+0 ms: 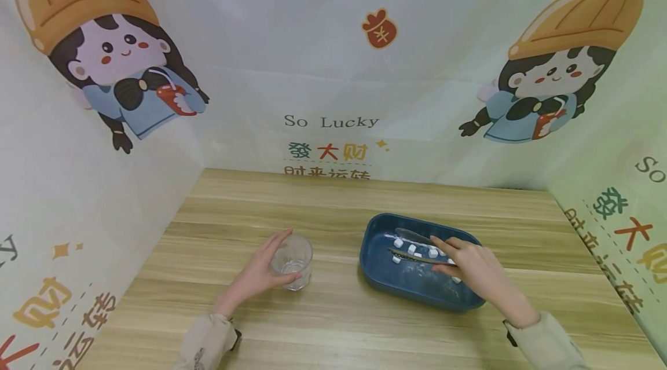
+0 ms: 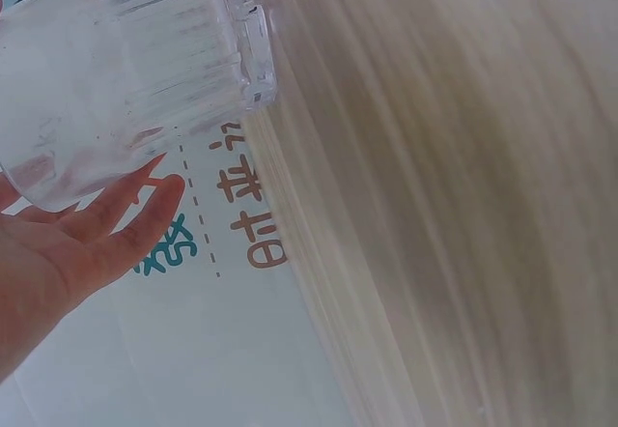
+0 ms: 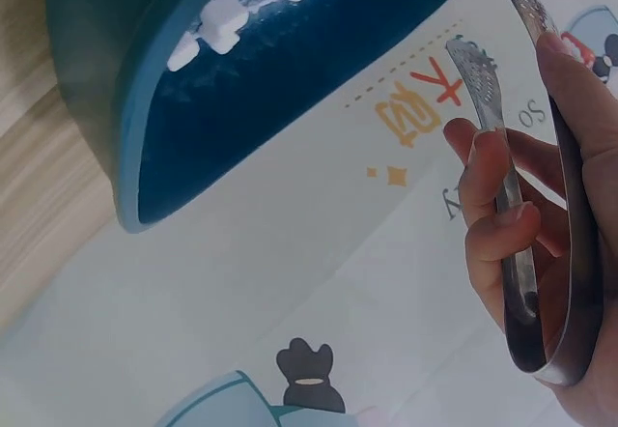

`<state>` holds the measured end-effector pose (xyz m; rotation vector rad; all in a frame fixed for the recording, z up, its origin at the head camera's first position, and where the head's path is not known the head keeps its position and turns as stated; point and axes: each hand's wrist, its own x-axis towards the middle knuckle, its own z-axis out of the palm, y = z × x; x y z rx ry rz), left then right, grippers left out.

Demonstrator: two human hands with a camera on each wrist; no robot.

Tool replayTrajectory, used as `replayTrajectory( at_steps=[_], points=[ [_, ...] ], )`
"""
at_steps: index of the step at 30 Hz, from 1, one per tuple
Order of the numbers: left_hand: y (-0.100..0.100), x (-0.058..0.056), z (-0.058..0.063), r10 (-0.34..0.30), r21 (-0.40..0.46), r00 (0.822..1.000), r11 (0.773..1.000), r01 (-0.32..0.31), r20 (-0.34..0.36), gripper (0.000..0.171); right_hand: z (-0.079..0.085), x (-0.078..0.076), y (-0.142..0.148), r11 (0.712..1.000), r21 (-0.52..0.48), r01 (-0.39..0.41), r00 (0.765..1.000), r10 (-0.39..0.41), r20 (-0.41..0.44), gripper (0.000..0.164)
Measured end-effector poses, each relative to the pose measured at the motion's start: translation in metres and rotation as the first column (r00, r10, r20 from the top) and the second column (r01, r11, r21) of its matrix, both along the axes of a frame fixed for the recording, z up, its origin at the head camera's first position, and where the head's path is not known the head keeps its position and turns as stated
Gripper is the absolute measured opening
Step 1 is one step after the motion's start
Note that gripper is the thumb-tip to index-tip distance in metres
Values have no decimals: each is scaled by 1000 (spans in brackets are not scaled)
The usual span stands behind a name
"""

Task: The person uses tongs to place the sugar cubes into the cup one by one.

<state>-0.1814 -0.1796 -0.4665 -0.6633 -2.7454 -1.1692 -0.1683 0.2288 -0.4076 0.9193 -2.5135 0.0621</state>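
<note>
My left hand (image 1: 259, 267) holds a clear glass (image 1: 296, 254) upright on the table, with the thumb on the near side and the fingers on the far side. In the left wrist view the glass (image 2: 126, 70) looks hollow, and its thick base is toward the wood. My right hand (image 1: 471, 266) grips metal tongs (image 1: 424, 259) over a dark blue tray (image 1: 388, 286). The two arms of the tongs (image 3: 579, 282) stand apart, with nothing between their perforated tips. Several small white cubes (image 1: 433, 252) lie in the tray, partly hidden by the right hand and tongs.
A wooden table (image 1: 333, 323) carries the glass on the left and the tray on the right. Printed cloth walls (image 1: 250, 115) rise behind the table and at both sides. White powder (image 1: 417, 270) marks the tray's floor.
</note>
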Motion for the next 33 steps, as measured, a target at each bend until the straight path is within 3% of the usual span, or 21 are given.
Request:
replayTrajectory(
  at_steps=[13, 33],
  points=[
    [-1, -2, -2, 10, 3, 1000, 1000, -10, -14, 88, 0, -1, 0, 994, 93, 65, 991, -75, 114, 50],
    [-1, -2, 0, 5, -2, 1000, 1000, -5, -16, 90, -2, -10, -1, 988, 156, -2, 989, -21, 143, 47]
  ],
)
